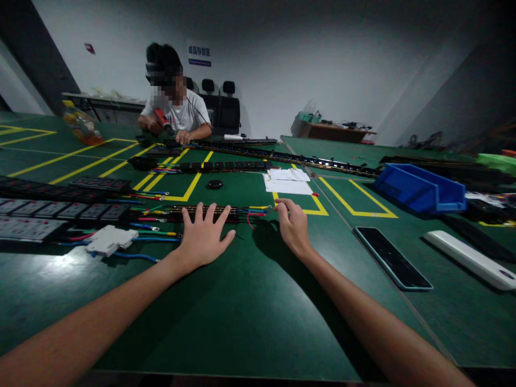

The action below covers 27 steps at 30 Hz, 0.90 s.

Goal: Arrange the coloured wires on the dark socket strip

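- Right hand (293, 223): fingers curled narrow by the yellow wire (258, 207); can't tell if they're closed on it!
- Left hand (205, 235): fingers wide over the wired strip (174, 210), flat on the bench (226, 322).
- Wiring looks part-done: yellow lugged, red wire (250, 221) loose.

Pic's p dim tbh, top R corner nearly blk, wide-angle stretch at the edges, glare patches on the green tabletop (242, 333), dark shadow beside the R arm (350, 301), bit soft overall.
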Each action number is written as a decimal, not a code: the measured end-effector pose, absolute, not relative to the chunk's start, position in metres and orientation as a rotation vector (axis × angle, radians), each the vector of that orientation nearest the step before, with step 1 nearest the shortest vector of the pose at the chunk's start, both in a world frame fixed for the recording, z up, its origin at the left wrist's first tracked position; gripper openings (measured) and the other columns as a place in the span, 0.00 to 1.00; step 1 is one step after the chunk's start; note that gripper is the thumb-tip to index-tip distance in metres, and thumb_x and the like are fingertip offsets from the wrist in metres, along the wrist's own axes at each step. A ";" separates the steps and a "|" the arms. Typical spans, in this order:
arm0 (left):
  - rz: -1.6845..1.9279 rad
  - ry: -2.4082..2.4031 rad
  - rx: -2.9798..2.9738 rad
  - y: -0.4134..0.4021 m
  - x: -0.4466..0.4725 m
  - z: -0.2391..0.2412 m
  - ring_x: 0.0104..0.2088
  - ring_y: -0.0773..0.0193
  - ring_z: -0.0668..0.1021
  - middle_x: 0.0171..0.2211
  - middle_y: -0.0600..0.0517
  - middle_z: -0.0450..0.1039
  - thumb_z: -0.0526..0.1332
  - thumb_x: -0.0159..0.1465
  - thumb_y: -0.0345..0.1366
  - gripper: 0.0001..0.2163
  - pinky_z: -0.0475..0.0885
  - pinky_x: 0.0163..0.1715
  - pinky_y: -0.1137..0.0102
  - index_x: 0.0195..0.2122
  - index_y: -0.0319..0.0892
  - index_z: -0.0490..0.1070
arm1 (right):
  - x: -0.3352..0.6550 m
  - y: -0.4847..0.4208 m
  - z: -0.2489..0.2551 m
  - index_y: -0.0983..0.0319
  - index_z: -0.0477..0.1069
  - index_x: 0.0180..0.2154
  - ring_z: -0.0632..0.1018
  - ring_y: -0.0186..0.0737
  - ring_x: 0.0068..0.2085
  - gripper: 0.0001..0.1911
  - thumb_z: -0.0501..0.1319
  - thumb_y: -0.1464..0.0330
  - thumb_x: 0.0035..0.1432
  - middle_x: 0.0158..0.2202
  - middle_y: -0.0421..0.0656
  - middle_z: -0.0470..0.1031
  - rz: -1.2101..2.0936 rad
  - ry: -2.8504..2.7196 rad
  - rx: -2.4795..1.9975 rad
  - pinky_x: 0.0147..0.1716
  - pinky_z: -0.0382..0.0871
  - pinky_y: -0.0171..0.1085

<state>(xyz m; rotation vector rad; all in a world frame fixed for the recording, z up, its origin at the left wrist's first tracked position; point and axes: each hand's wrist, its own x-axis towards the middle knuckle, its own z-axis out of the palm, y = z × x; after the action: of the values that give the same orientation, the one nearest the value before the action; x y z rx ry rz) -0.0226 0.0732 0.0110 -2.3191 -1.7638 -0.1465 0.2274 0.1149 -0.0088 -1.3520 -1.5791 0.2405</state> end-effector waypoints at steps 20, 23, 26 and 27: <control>-0.137 -1.794 -2.337 0.075 -0.024 0.012 0.70 0.29 0.57 0.72 0.40 0.57 0.45 0.70 0.59 0.34 0.49 0.62 0.27 0.75 0.51 0.50 | 0.228 0.124 -0.016 0.62 0.73 0.52 0.81 0.50 0.47 0.22 0.54 0.57 0.64 0.46 0.50 0.82 0.632 -1.371 -1.134 0.45 0.72 0.46; -0.142 -1.784 -2.329 0.075 -0.024 0.012 0.70 0.29 0.57 0.72 0.39 0.57 0.44 0.71 0.59 0.34 0.49 0.62 0.26 0.74 0.51 0.50 | 0.228 0.123 -0.019 0.62 0.75 0.47 0.81 0.51 0.41 0.19 0.55 0.57 0.63 0.38 0.49 0.83 0.558 -1.362 -1.281 0.43 0.72 0.47; -0.134 -1.782 -2.324 0.075 -0.024 0.012 0.70 0.29 0.58 0.71 0.38 0.57 0.44 0.71 0.58 0.34 0.49 0.62 0.26 0.75 0.50 0.50 | 0.225 0.120 -0.017 0.62 0.76 0.45 0.82 0.51 0.39 0.18 0.55 0.58 0.63 0.35 0.48 0.83 0.564 -1.365 -1.260 0.41 0.72 0.46; -0.131 -1.782 -2.328 0.075 -0.024 0.012 0.70 0.29 0.58 0.71 0.38 0.57 0.44 0.71 0.58 0.34 0.49 0.61 0.26 0.74 0.50 0.50 | 0.224 0.119 -0.015 0.62 0.75 0.46 0.82 0.51 0.39 0.18 0.55 0.58 0.63 0.36 0.48 0.83 0.563 -1.358 -1.225 0.42 0.73 0.46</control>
<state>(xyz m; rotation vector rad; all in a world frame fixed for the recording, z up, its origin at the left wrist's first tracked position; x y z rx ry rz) -0.0237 0.0747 0.0120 -2.3279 -1.7820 -0.1307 0.2244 0.1189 -0.0149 -1.2246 -1.3582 0.5628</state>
